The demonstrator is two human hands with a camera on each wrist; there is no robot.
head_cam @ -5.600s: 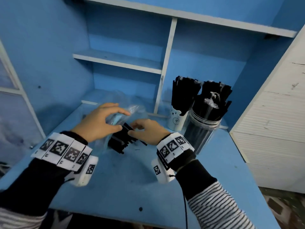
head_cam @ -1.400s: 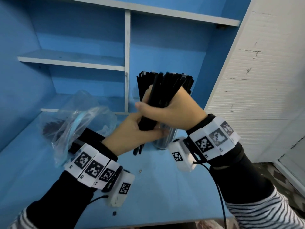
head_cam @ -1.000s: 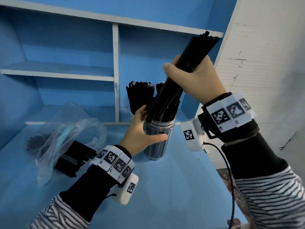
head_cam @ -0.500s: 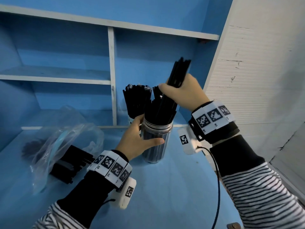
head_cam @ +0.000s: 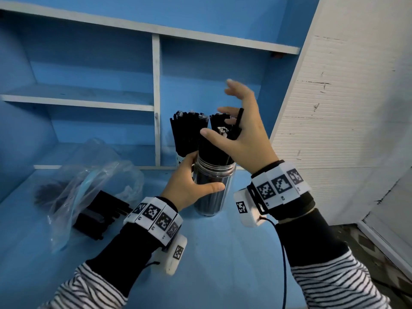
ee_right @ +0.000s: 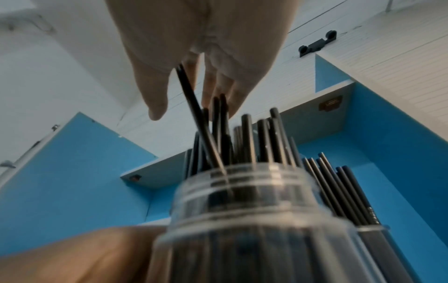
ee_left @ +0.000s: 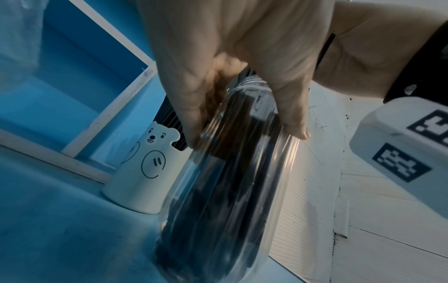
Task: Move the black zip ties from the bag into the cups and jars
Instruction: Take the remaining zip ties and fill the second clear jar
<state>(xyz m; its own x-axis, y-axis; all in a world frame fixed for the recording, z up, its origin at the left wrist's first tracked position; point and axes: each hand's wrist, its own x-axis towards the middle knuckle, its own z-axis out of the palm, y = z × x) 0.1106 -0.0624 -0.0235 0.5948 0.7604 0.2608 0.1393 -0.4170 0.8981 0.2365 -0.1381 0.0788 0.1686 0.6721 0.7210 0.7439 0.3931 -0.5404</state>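
Above the clear plastic jar (head_cam: 213,188) crammed with black zip ties (head_cam: 217,150), right hand (head_cam: 243,132) splayed and empty, left hand (head_cam: 189,188) curled round it; risk of toppling or springing ties; more in the crumpled plastic bag (head_cam: 89,186).

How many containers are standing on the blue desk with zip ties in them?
2. The clear jar, gripped by the left hand, stands near the front. The white bear cup stands just behind it, mostly hidden in the head view. More could be hidden.
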